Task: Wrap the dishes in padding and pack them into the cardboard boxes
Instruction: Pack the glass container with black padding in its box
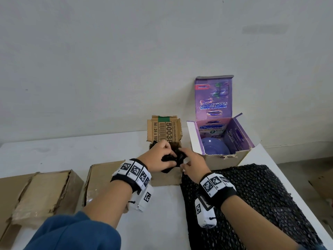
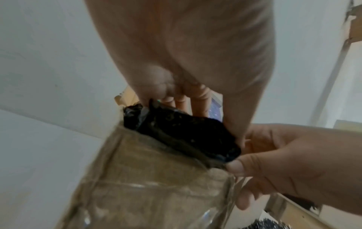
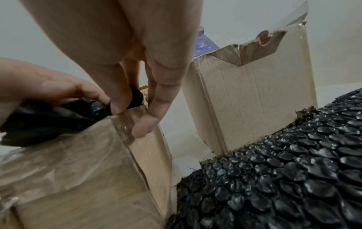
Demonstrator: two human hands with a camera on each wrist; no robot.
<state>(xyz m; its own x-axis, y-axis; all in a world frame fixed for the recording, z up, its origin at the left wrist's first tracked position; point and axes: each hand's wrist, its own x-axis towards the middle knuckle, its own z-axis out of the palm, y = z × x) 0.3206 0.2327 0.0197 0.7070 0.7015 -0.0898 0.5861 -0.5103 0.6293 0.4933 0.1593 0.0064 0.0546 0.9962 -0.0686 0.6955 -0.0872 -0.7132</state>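
Note:
A bundle wrapped in black bubble padding [image 1: 173,160] sits in the open top of the small brown box [image 1: 167,177], partly above the rim. My left hand [image 1: 166,156] grips the bundle [image 2: 182,131] from the left, fingers curled over it. My right hand [image 1: 182,159] pinches its right end [image 3: 135,96] between thumb and fingers at the box corner [image 3: 78,170]. What is inside the wrap is hidden. A blue-purple bowl [image 1: 214,146] lies unwrapped in the purple-lined box [image 1: 241,139] to the right.
A sheet of black bubble padding [image 1: 255,195] covers the table's right side, up against the purple-lined box [image 3: 254,100]. Two closed brown boxes [image 1: 45,193] [image 1: 100,181] lie at the left. The small box's printed flap [image 1: 164,129] stands up behind my hands. The wall is close behind.

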